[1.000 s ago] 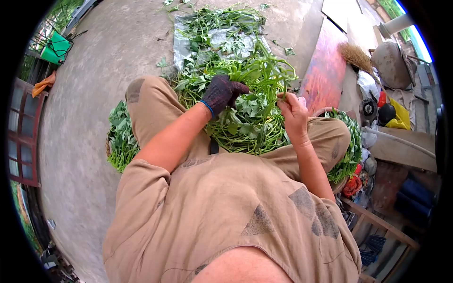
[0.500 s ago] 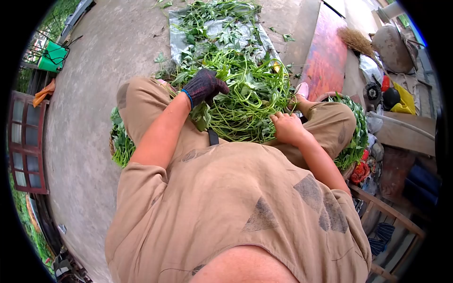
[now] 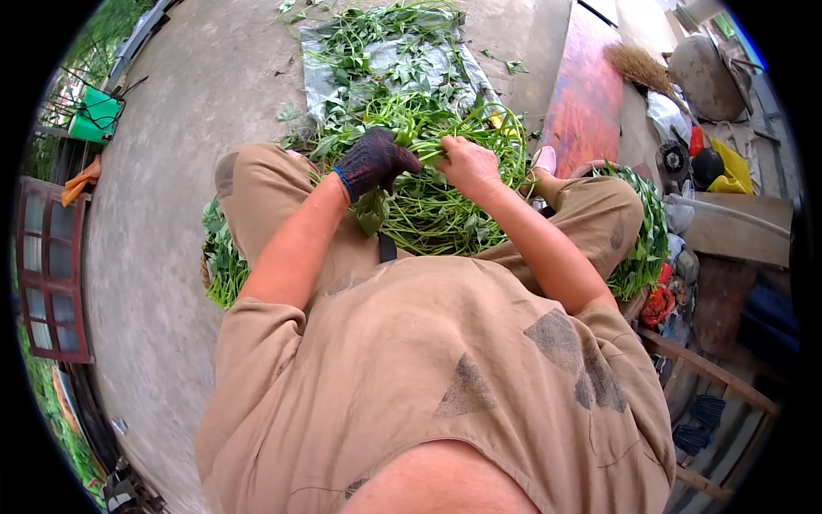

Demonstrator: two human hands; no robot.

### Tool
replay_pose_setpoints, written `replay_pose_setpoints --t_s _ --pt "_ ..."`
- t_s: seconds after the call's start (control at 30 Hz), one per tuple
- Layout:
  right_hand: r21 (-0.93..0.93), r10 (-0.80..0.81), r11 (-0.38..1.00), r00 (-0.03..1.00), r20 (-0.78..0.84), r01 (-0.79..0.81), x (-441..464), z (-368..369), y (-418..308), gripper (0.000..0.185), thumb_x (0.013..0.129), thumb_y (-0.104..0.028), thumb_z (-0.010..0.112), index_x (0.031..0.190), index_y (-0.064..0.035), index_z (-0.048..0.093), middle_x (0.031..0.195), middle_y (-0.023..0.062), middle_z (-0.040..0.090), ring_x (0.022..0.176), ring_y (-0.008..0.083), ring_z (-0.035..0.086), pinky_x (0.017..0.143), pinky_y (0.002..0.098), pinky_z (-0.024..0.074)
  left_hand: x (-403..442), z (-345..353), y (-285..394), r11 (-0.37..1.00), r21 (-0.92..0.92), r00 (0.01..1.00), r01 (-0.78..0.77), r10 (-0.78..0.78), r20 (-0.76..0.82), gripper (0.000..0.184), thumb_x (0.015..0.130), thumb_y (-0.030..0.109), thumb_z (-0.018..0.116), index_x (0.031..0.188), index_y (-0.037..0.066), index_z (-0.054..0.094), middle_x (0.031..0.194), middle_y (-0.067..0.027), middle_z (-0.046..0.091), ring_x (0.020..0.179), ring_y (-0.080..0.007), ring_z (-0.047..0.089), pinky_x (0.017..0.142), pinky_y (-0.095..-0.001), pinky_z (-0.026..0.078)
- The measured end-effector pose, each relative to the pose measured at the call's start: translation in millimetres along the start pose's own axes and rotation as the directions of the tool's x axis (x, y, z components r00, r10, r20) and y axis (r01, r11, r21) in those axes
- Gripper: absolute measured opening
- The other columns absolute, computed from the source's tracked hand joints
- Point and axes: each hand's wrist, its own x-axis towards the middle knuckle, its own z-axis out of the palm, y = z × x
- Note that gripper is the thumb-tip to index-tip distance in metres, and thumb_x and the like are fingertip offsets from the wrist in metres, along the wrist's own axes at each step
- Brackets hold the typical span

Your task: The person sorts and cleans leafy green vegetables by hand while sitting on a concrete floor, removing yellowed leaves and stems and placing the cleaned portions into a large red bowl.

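Leafy stems (image 3: 445, 224): heaped on the ground between the person's bent legs, just in front of the torso
Edges: left knee (image 3: 244, 167) and right knee (image 3: 623, 206) flank the heap; its far side overlaps a translucent plastic sheet (image 3: 317, 67), itself strewn with greens
Open room: bare concrete floor (image 3: 154, 223) spreads wide beyond the left knee; on the right, a red-stained board (image 3: 582, 107) lies near the sheet, with a broom (image 3: 638, 67) past it
Side bundles: greens outside the left knee (image 3: 225, 270) and greens outside the right knee (image 3: 644, 236)
Look: bright green, long and thin, looping and tangled, with darker leaves among them
Left hand (image 3: 374, 163): dark glove, grip clenched on a few stems above the heap
Right hand (image 3: 471, 167): bare, bent fingertips at the same stems; whether they pinch, cannot tell
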Motion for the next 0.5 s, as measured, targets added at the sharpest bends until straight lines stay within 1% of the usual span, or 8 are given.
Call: replay_pose_setpoints --t_s 0.07,0.13,0.17,0.27,0.3,0.4,0.43,0.5 --pt "0.185 0.094 0.98 0.99 -0.106 -0.073 -4 -1 8 0.034 0.078 -0.037 0.069 0.1 -0.0117 0.065 0.093 0.0077 0.066 0.089 0.0281 0.064 0.074 0.0409 0.0487 -10 -4 11 0.983 -0.183 0.993 0.027 -0.048 -0.111 0.011 0.074 0.013 0.073 0.075 0.002 0.068 0.052 -0.0035 0.054 0.038 -0.0122 0.049 0.037 -0.0284 0.043" --pt "0.425 0.129 0.903 0.984 -0.121 -0.066 -10 -6 17 0.03 0.079 -0.035 0.068 0.096 -0.0106 0.066 0.088 0.0082 0.066 0.084 0.0275 0.064 0.07 0.0401 0.0472 -4 -15 1 0.972 -0.234 0.995 -0.003 -0.02 -0.098 0.02 0.078 0.019 0.071 0.083 0.0 0.069 0.055 -0.0021 0.052 0.042 -0.0136 0.05 0.041 -0.0287 0.048" --pt "0.514 0.129 0.858 0.964 -0.233 0.01 -11 -2 19 0.026 0.08 -0.033 0.067 0.09 -0.0095 0.068 0.078 0.0085 0.065 0.071 0.0252 0.061 0.065 0.0371 0.0457 -1 -14 -3 0.94 -0.338 0.998 -0.035 0.014 -0.063 0.02 0.08 0.019 0.069 0.086 0.0 0.068 0.056 -0.0014 0.052 0.043 -0.0137 0.05 0.045 -0.0298 0.05" --pt "0.683 0.276 0.727 0.939 -0.206 -0.064 -9 -2 22 0.023 0.083 -0.029 0.066 0.085 -0.0062 0.068 0.067 0.0069 0.062 0.058 0.0185 0.055 0.058 0.0319 0.0438 7 -2 -5 0.735 -0.676 0.995 -0.055 0.094 0.021 0.022 0.085 0.017 0.066 0.097 -0.001 0.067 0.058 -0.0006 0.051 0.047 -0.0138 0.05 0.054 -0.0329 0.053" --pt "0.816 0.307 0.578 0.934 -0.183 -0.03 -8 -3 18 0.021 0.085 -0.023 0.065 0.081 -0.0027 0.066 0.058 0.0035 0.055 0.052 0.0109 0.047 0.052 0.0276 0.0401 9 2 -5 0.632 -0.774 0.992 -0.044 0.116 0.039 0.023 0.086 0.016 0.064 0.101 -0.001 0.066 0.059 -0.0005 0.051 0.048 -0.0137 0.05 0.056 -0.0339 0.054" --pt "0.907 0.318 0.421 0.935 -0.157 0.009 -3 0 20 0.02 0.085 -0.02 0.065 0.079 -0.0005 0.064 0.059 0.0004 0.054 0.053 0.0063 0.046 0.05 0.0258 0.0383 14 6 -11 0.666 -0.745 0.999 -0.041 0.03 -0.028 0.03 0.085 0.01 0.065 0.113 -0.002 0.064 0.062 -0.003 0.058 0.047 -0.0143 0.052 0.057 -0.0361 0.054" --pt "0.886 0.315 0.464 0.939 -0.142 -0.022 -2 2 21 0.022 0.085 -0.024 0.065 0.079 -0.0026 0.065 0.06 0.004 0.057 0.052 0.0117 0.049 0.052 0.0284 0.0404 13 8 -10 0.724 -0.688 0.999 -0.038 0.023 -0.031 0.029 0.083 0.011 0.067 0.11 -0.001 0.066 0.062 -0.0025 0.058 0.047 -0.0145 0.052 0.055 -0.0345 0.054" --pt "0.708 0.256 0.704 0.949 -0.187 -0.05 -6 2 17 0.023 0.085 -0.027 0.065 0.082 -0.005 0.065 0.064 0.0079 0.06 0.055 0.0188 0.054 0.054 0.0321 0.0428 11 18 -7 0.795 -0.603 0.998 -0.065 0.044 -0.048 0.03 0.08 0.012 0.071 0.107 0.0 0.068 0.062 -0.0028 0.059 0.047 -0.0134 0.053 0.05 -0.0296 0.05"
